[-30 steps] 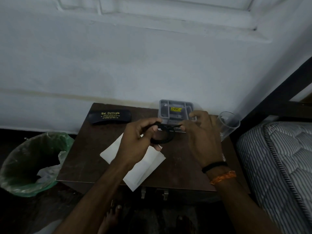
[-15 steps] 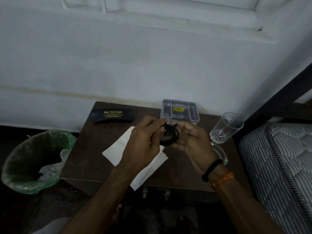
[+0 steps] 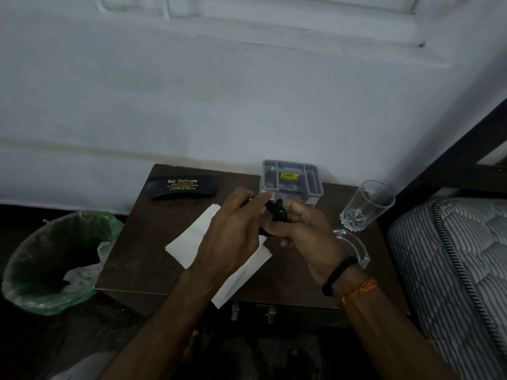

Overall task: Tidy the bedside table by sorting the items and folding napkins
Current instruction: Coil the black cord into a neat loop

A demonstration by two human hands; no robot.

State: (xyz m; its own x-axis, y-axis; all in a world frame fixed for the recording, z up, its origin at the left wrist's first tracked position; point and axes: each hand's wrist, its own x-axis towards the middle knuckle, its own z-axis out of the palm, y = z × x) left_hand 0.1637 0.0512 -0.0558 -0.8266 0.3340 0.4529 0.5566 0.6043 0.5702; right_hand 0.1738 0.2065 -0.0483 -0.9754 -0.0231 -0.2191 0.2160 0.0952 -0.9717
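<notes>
Left hand [image 3: 233,229] and right hand [image 3: 307,229] both pinch a bunched black cord [image 3: 277,212]; its axis unclear

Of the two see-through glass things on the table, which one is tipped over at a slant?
The tall drinking glass at the table's right edge. It leans, with its open mouth toward the wall and its cut base resting by the low glass dish, which lies flat.

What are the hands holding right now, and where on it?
Both hands grip a black coiled cord: left hand pinches its upper left, right hand cups it from below. Exact grip points are hidden by fingers.
</notes>
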